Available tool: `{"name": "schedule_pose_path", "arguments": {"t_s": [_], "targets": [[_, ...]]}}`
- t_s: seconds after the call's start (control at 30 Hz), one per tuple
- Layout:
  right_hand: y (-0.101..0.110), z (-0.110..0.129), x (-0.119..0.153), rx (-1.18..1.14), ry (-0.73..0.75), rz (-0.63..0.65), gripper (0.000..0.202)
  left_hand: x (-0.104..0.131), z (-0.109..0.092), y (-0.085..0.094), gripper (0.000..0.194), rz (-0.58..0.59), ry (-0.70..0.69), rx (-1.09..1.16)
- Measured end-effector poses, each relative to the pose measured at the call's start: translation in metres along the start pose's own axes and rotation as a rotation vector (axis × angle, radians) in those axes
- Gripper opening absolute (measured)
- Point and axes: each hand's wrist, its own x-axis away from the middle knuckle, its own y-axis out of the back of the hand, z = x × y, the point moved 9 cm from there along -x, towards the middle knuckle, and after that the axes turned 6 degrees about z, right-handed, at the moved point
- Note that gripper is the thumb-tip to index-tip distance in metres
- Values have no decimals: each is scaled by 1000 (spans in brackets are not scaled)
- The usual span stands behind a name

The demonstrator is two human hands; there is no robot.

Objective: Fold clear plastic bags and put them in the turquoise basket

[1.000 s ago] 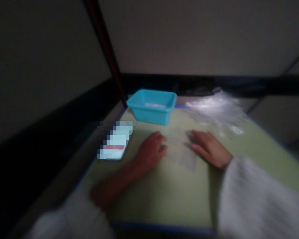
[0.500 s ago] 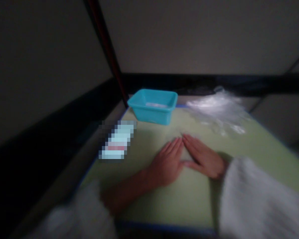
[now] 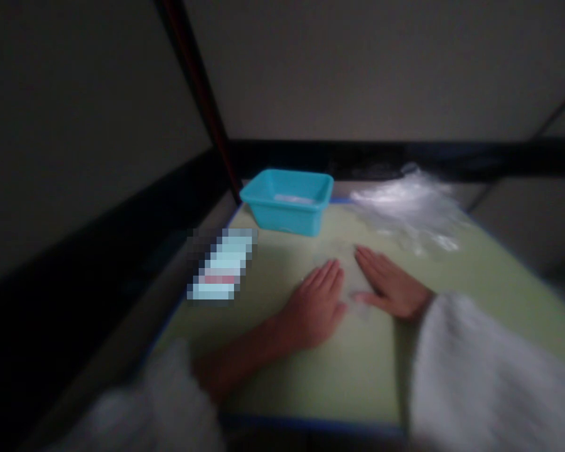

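A thin, clear plastic bag or sheet [image 3: 353, 276] lies flat on the pale green tabletop [image 3: 311, 389], its outline faint. My left hand [image 3: 313, 307] rests palm down on its left part, fingers stretched out. On the right part lies my right hand [image 3: 393, 285], flat too, with the thumb spread away from the fingers. A gap showing the clear plastic separates the two hands. Neither hand grips anything. What lies under the palms is hidden.
A turquoise plastic basin [image 3: 287, 216] stands at the back left with something pale inside. A heap of clear plastic bags [image 3: 409, 210] lies at the back right. Near the left edge is a blurred-out, phone-like rectangle [image 3: 223, 267]. Walls [image 3: 381, 69] rise behind the table.
My right hand has slid right and slightly away from me, parting from the left hand and uncovering more of the clear plastic. My left hand has barely moved.
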Motion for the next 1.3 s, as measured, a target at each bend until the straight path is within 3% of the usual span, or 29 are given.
{"name": "schedule_pose_path", "arguments": {"t_s": [0.33, 0.57, 0.73, 0.87, 0.93, 1.3], "targets": [[4, -16, 1, 24, -74, 5, 88, 0, 0, 1, 54, 3, -1, -8], [7, -16, 2, 30, -52, -28, 79, 2, 7, 7, 57, -78, 29, 115], [38, 21, 14, 96, 190, -187, 69, 3, 33, 28, 44, -210, 55, 264], [63, 69, 36, 103, 532, -279, 32, 5, 64, 41, 38, -329, 140, 381], [68, 83, 44, 78, 606, -290, 28, 7, 72, 42, 37, -359, 173, 399], [61, 93, 44, 90, 489, -227, 42, 6, 64, 40, 35, -337, 161, 370]]}}
